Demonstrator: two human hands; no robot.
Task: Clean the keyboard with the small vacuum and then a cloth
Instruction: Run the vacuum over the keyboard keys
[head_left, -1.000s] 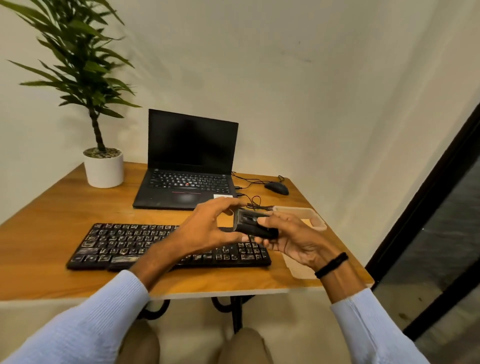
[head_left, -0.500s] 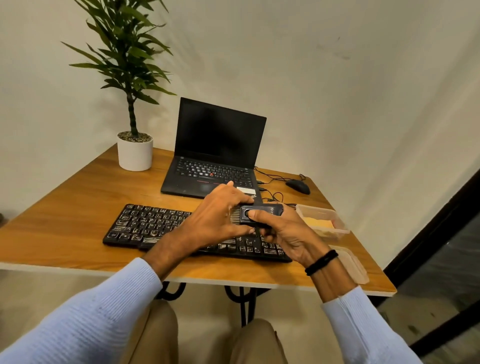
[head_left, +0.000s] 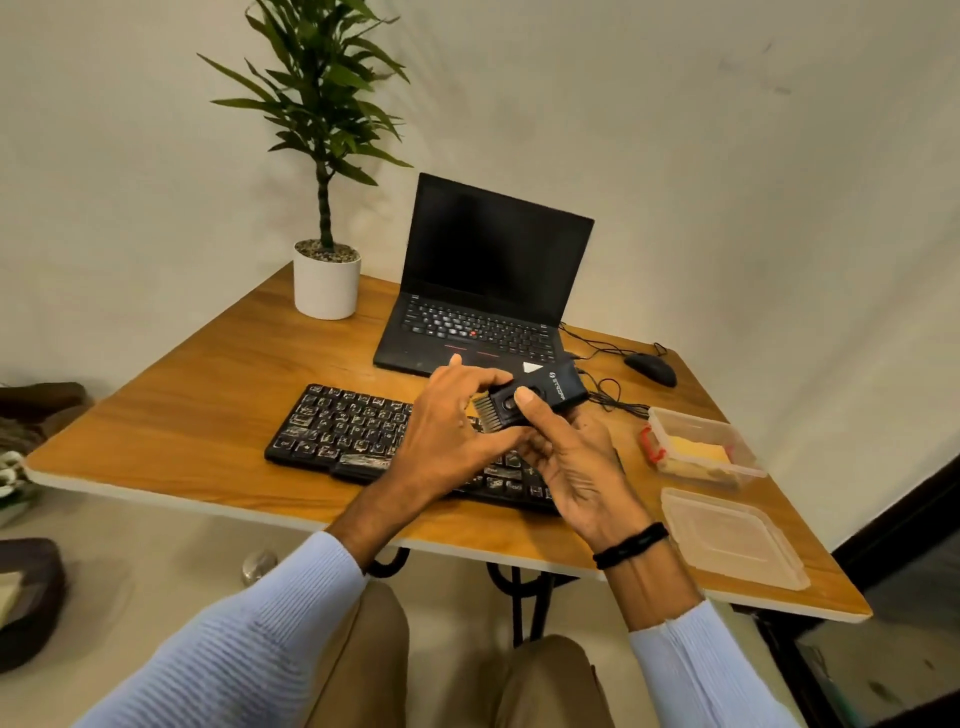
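- Both hands grip small vacuum (head_left: 535, 397) above keyboard's (head_left: 363, 431) right end: right hand (head_left: 576, 467) underneath w/ thumb on button, left hand (head_left: 452, 431) pinching by brush.
- Advice: switch on, then brush along key rows, light pressure.
- Cloth seemingly in open container (head_left: 701, 452).

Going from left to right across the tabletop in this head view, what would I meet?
Potted plant → keyboard → left hand → small vacuum, held in both hands → right hand → mouse → open plastic box with something yellow inside.
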